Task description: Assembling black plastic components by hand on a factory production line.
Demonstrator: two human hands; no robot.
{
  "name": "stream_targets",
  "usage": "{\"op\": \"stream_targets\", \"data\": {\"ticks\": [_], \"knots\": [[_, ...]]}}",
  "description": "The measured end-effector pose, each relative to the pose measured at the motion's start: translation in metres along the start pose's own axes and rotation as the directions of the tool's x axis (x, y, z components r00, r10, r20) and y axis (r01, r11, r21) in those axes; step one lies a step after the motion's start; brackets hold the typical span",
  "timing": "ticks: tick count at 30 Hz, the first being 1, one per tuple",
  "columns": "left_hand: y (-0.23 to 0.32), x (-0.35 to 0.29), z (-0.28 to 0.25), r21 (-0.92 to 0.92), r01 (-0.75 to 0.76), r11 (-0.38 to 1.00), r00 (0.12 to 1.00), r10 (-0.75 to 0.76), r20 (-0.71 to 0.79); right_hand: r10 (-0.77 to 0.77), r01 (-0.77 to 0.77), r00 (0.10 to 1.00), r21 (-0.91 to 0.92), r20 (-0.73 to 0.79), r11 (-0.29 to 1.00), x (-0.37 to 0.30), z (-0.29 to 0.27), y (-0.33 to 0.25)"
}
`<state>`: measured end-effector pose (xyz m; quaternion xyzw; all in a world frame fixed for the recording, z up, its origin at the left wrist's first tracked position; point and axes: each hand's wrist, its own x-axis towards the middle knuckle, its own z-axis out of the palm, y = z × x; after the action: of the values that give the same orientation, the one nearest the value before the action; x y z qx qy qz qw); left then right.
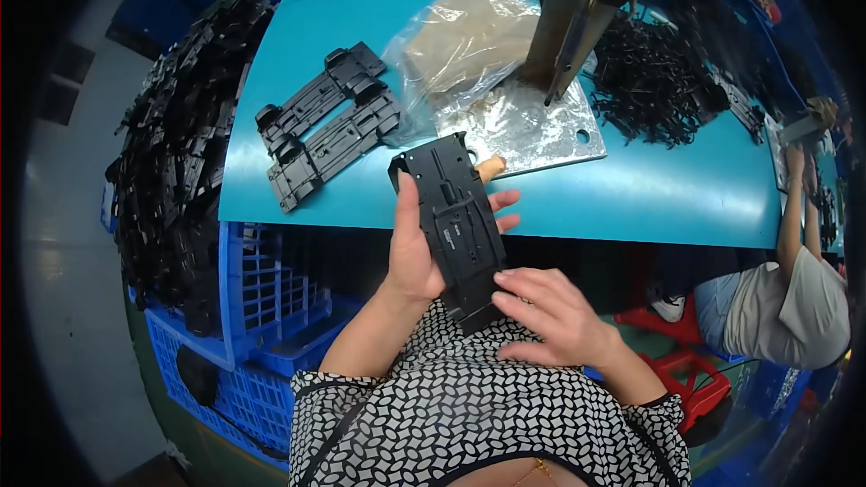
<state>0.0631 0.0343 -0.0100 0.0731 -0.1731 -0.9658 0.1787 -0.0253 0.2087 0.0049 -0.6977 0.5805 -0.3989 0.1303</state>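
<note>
A long black moulded plastic part (456, 230), ribbed and shaped like a toy vehicle's chassis, is held tilted in front of my body. My left hand (410, 257) wraps round it from below, thumb along its left edge and fingertips showing past its right edge. One of those fingertips looks tan, as if covered. Beside the part's lower right edge is my right hand (555, 316), fingers stretched and thumb apart; whether its fingertips touch the part I cannot tell. Two similar black parts (316, 95) (338, 140) lie side by side on the turquoise table, beyond my left hand.
A metal press-like stand (573, 32) rises from a silver base plate (541, 131). Left of it lies a clear plastic bag (469, 36). Small black pieces (654, 81) are heaped at right. Black parts (185, 153) pile by blue crates (230, 307). Another person (785, 307) works at far right.
</note>
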Motion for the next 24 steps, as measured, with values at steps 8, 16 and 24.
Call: {"op": "stream_targets", "data": {"ticks": [8,16,24], "knots": [[0.002,0.007,0.006,-0.07,0.133,0.989,0.989,-0.137,-0.057,0.312,-0.439,0.816,-0.172,-0.486,0.882,-0.018,-0.071,0.043],[-0.002,0.004,0.002,-0.078,0.304,0.949,0.952,-0.301,0.051,0.289,-0.518,0.791,-0.34,-0.539,0.785,-0.027,-0.107,0.102],[-0.009,0.003,-0.006,0.064,0.427,0.902,0.904,-0.424,-0.046,0.272,-0.551,0.789,-0.437,-0.551,0.711,0.003,-0.098,0.126]]}}
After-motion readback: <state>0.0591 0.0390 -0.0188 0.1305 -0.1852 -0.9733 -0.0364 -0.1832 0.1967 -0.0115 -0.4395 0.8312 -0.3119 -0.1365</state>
